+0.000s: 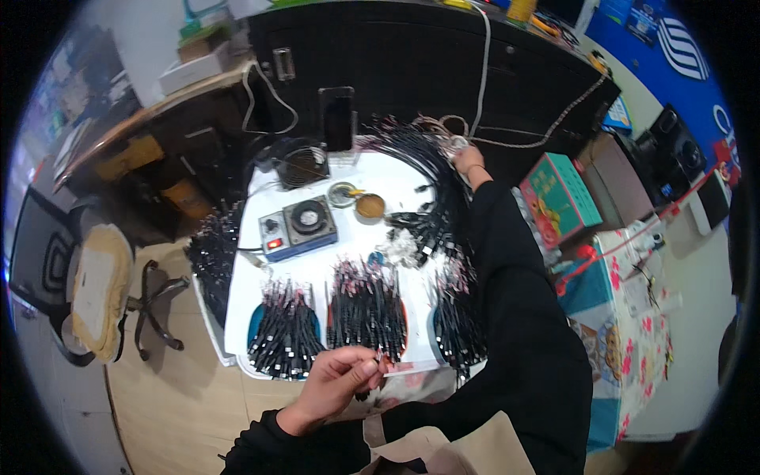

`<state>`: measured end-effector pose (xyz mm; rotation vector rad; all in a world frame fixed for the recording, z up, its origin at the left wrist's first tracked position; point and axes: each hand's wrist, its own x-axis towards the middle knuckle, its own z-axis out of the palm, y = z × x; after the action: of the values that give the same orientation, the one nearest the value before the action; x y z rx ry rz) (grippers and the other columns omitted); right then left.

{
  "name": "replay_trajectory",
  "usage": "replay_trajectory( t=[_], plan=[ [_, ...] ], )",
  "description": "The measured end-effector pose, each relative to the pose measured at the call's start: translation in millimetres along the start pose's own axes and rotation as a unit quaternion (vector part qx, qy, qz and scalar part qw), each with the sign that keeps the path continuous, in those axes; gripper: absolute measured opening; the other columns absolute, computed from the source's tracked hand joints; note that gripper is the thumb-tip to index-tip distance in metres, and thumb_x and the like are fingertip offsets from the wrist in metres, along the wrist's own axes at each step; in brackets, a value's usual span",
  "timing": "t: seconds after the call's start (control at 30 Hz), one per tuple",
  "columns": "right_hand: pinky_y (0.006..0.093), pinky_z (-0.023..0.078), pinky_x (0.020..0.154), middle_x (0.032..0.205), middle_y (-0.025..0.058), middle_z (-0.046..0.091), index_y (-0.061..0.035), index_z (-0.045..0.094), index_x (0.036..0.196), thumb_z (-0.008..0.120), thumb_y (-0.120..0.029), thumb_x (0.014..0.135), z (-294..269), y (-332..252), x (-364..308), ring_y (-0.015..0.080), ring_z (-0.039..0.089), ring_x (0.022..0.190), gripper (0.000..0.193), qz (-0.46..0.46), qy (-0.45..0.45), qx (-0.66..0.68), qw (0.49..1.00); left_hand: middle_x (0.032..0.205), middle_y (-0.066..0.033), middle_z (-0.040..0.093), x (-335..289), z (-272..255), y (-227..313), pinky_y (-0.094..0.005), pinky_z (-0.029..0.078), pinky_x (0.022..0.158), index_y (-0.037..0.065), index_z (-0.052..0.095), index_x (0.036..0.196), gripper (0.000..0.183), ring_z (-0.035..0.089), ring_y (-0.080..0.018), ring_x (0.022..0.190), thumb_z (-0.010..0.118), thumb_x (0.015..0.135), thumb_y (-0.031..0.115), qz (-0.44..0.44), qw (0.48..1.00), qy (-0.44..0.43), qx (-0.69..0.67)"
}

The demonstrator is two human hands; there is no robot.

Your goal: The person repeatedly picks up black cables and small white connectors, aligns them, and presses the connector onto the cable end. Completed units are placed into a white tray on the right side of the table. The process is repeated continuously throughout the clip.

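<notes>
In front of me, my left hand (339,382) pinches the wire end of a short black cable (365,393) between thumb and fingers. Part of that cable is hidden by the hand. My right hand (470,161) reaches to the far right of the white table (372,170), its fingers closed around or against a small whitish thing (457,143) too small to make out. Beside it lies a long bundle of black cables (450,186). Near my left hand sit three piles of black cables with reddish wire ends: a left pile (285,332), a middle pile (366,305) and a right pile (459,321).
A blue box with a round black top (299,228) and a lit red switch stands mid-table. Near it are a tin of brown stuff (370,207), a small round dish (342,195), a fan (302,165) and a phone (338,119). Crumpled white tissue (401,248) lies right; a chair (99,293) stands left.
</notes>
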<state>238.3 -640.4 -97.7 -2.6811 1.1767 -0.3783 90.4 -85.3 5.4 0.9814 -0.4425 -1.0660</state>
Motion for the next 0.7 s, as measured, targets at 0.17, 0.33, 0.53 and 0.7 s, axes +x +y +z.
replay_trajectory(
  t=[0.17, 0.33, 0.53, 0.7],
  plan=[
    [0.0390, 0.051, 0.073, 0.086, 0.0161, 0.067, -0.0019, 0.067, 0.080, 0.064, -0.020, 0.078, -34.3, -11.6, -9.3, 0.0316, 0.065, 0.081, 0.018, 0.007, 0.128, 0.172, 0.977, 0.073, -0.0028, 0.055, -16.3, -3.9, -0.6, -0.0204, 0.033, 0.054, -0.003, 0.060, 0.097, 0.016, 0.043, -0.0064, 0.060, 0.053, 0.094, 0.011, 0.039, 0.996, 0.047, -0.057],
    [0.0257, 0.049, 0.057, 0.078, 0.0084, 0.067, -0.0002, 0.057, 0.090, 0.053, -0.007, 0.092, -141.7, -41.2, -49.8, 0.0130, 0.064, 0.067, 0.008, -0.149, 0.056, 0.422, 0.892, 0.070, -0.0046, 0.054, -21.8, -0.2, 3.3, -0.0199, 0.036, 0.054, -0.004, 0.058, 0.094, 0.013, 0.043, -0.0079, 0.058, 0.050, 0.094, 0.006, 0.055, 0.993, 0.054, -0.094],
    [0.0264, 0.054, 0.071, 0.090, 0.0122, 0.067, 0.0021, 0.053, 0.097, 0.050, -0.001, 0.091, -206.5, -74.9, -110.5, 0.0170, 0.067, 0.084, 0.007, -0.236, 0.122, 0.450, 0.853, 0.070, -0.0022, 0.054, -34.0, 14.7, -5.5, -0.0187, 0.036, 0.052, 0.000, 0.057, 0.091, 0.012, 0.043, -0.0065, 0.056, 0.051, 0.095, 0.010, 0.066, 0.992, 0.039, -0.104],
    [0.0282, 0.054, 0.082, 0.101, 0.0171, 0.064, 0.0050, 0.049, 0.102, 0.049, -0.001, 0.093, -212.7, -79.7, -120.5, 0.0231, 0.065, 0.094, 0.011, -0.188, 0.152, 0.502, 0.830, 0.071, -0.0011, 0.054, -52.4, 13.5, -20.0, -0.0188, 0.035, 0.053, 0.001, 0.058, 0.091, 0.014, 0.043, -0.0058, 0.058, 0.050, 0.096, 0.011, 0.094, 0.988, 0.059, -0.109]
  ],
)
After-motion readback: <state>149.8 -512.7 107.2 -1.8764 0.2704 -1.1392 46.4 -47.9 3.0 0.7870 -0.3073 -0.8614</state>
